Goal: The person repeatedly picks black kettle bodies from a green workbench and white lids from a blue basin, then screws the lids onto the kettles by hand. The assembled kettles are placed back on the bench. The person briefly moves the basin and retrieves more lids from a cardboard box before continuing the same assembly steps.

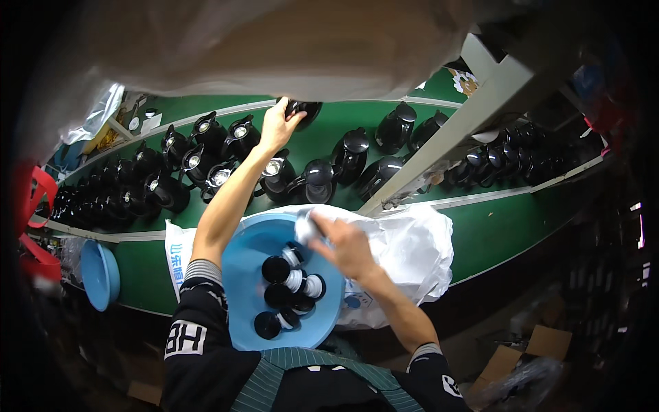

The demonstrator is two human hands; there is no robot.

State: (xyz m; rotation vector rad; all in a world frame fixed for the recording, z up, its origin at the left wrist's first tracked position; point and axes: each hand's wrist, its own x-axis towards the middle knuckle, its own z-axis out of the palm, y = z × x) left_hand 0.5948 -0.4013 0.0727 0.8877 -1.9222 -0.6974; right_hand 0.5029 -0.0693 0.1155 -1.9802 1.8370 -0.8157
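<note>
My left hand (278,129) reaches far across the green bench, its fingers closed on a black jug (310,113). A pale overhanging sheet hides the upper part of that jug. Over the far rim of a blue basin (237,309), my right hand (349,248) grips a white and silvery stopper (304,228), slightly blurred. Inside the basin lie several black-and-white stoppers (276,269). Black jugs stand around my left arm; an open-topped one (276,173) shows a shiny inside, and another (319,180) has a closed top.
White plastic sacking (412,254) lies under and beside the basin. A grey metal post (439,137) slants across the right side, with more black jugs (504,154) beyond it. At left are a second blue basin (100,276) and red straps (38,226). A cardboard box (549,343) sits lower right.
</note>
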